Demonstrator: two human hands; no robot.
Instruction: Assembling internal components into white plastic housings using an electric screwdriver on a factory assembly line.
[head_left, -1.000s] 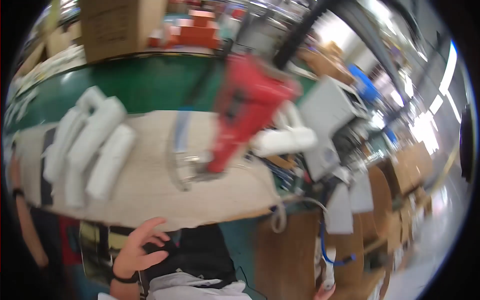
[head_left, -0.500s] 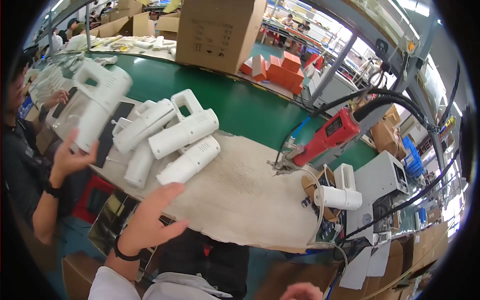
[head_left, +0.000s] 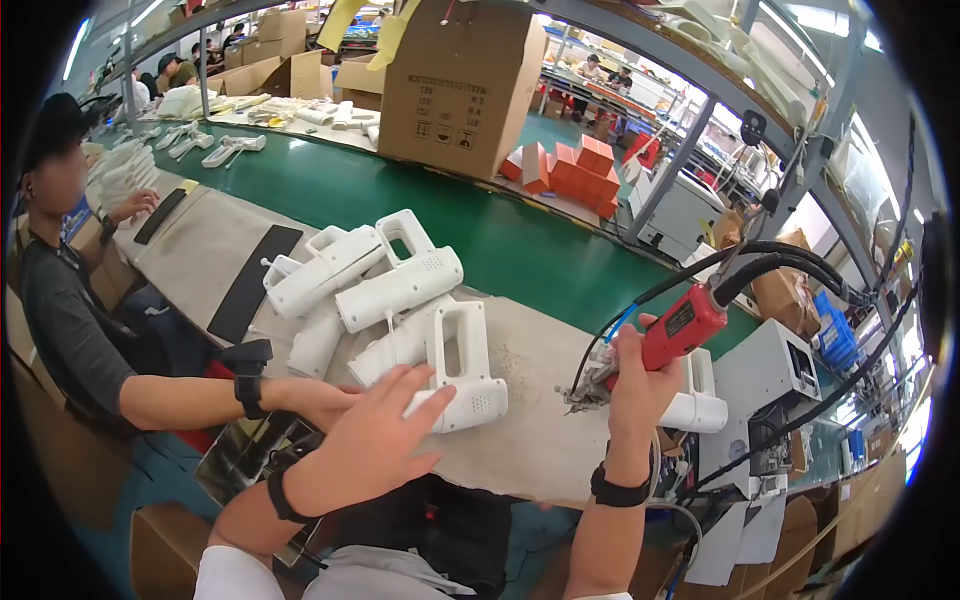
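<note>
A white handled appliance housing [head_left: 470, 400] stands at the front of the pile, with its handle loop up. My left hand [head_left: 375, 450] reaches over its lower left end, fingers stretched and thumb apart; the fingertips overlap the housing, and whether they press on it I cannot tell. A co-worker's hand [head_left: 312, 398] comes in from the left, partly hidden behind my left hand. On the right, my right hand [head_left: 640, 385] is wrapped round the front of a red power screwdriver [head_left: 685, 325] with a metal nose. Several similar white housings [head_left: 400, 285] lie heaped behind.
Cardboard covers the bench [head_left: 540, 450]. Beyond it runs a green belt [head_left: 330, 185] with a large carton [head_left: 450, 100] and orange boxes [head_left: 575, 175]. Another white housing [head_left: 700, 410] lies right of the screwdriver, near a grey machine [head_left: 765, 375]. A black cable [head_left: 800, 255] arcs overhead.
The co-worker's raised white housing is now down at the front of the pile. My left hand has moved right to it. My right hand has risen and closed round the screwdriver.
</note>
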